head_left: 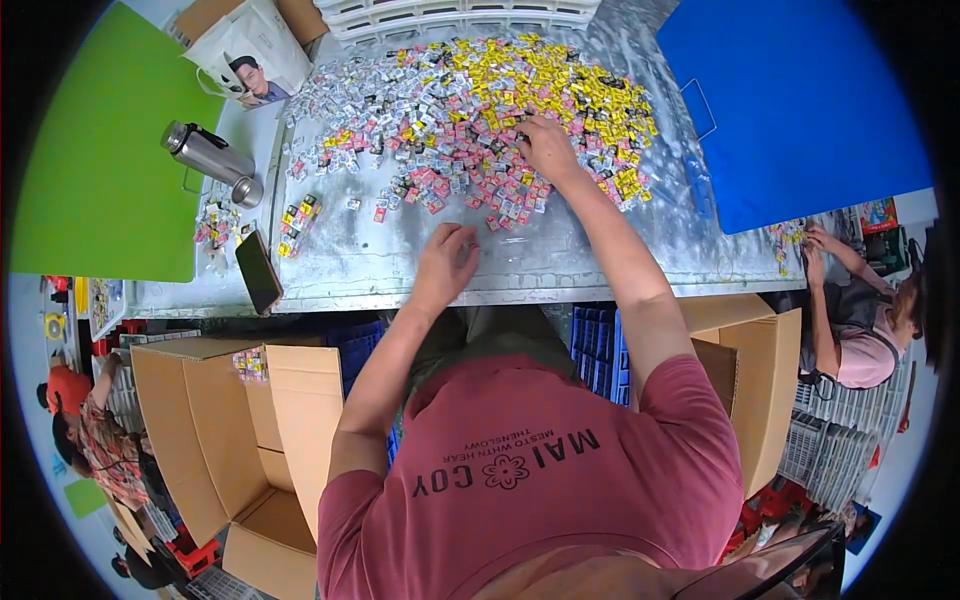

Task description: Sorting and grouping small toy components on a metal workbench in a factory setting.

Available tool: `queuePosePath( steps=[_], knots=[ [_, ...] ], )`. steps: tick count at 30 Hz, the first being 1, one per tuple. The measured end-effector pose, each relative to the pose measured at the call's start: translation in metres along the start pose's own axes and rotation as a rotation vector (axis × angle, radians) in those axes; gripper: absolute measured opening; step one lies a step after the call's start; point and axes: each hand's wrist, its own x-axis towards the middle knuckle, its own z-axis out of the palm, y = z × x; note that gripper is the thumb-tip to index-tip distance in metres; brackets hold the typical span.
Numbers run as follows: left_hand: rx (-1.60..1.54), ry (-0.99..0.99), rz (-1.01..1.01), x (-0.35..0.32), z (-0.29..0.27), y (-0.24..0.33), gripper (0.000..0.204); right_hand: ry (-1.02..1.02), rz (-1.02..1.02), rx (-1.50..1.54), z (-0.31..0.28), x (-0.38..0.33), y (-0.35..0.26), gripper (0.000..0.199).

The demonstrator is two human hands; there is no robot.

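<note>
A broad heap of small square packets (pixel 450 120) in white, pink, yellow and black covers the middle of the metal table (pixel 370 255). My right hand (pixel 552 152) reaches into the heap where yellow and pink packets meet. Its fingers are bent down among them, and whatever lies between the fingertips is too small to make out. Closer to me, my left hand (pixel 445 262) hovers by the table's near edge, below the pink packets. Its fingers curve loosely, the thumb stands apart, and nothing shows between them. A grouped row of packets (pixel 299 226) lies to its left.
On the left are a steel flask (pixel 210 152), a phone (pixel 258 272), a white bag (pixel 250 55) and a green panel (pixel 110 150). A blue panel (pixel 800 110) borders the right. Open cardboard boxes (pixel 210 430) flank me. Another person (pixel 865 330) works at the far right.
</note>
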Motion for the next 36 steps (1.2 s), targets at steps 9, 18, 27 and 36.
queuePosePath(
  steps=[9,18,27,36],
  knots=[
    [0.133,-0.178,0.245,-0.006,0.028,0.03,0.026,-0.066,0.023,0.117,-0.007,-0.004,-0.014,0.029],
    [0.122,-0.168,0.202,-0.008,0.023,0.021,0.026,-0.33,-0.103,0.143,-0.013,-0.013,-0.005,0.033],
    [0.083,-0.112,0.076,-0.001,0.03,0.013,0.027,-0.352,-0.149,-0.035,-0.027,-0.018,-0.015,0.034],
    [0.112,-0.07,0.068,-0.004,0.032,0.017,0.026,-0.217,-0.129,0.008,-0.02,-0.027,-0.004,0.029]
  ],
)
